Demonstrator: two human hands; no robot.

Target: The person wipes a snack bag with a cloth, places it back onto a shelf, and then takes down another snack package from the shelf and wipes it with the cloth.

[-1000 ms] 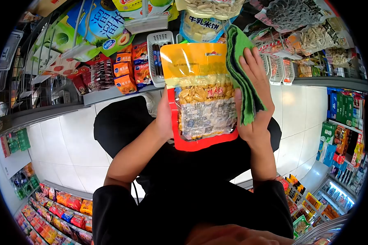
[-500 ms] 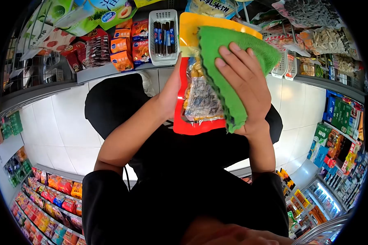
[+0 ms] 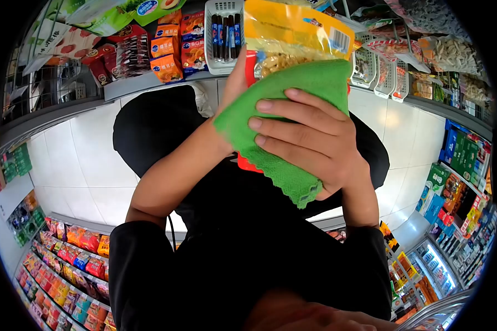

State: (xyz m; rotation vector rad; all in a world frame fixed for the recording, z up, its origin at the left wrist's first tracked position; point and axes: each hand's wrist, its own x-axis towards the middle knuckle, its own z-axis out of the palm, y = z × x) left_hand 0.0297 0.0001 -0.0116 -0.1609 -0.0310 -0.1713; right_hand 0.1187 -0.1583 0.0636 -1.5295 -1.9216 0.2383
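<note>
A yellow and red snack bag with a clear window is held up in front of my body. My left hand grips its left edge, its fingers mostly hidden behind the bag. Over the bag's lower part lies a green cloth with a zigzag edge, covering most of the window. My right hand presses the cloth flat against the bag, fingers slightly spread and pointing left. One red corner of the bag shows below the cloth.
Ahead, a shelf holds a white basket of dark sticks, orange snack packets and hanging bags. Packed snack shelves stand behind on the left. Tiled floor shows around my knees.
My right hand and the cloth have moved left and spread over the bag's front, which was mostly uncovered before. The view has shifted along the shelf.
</note>
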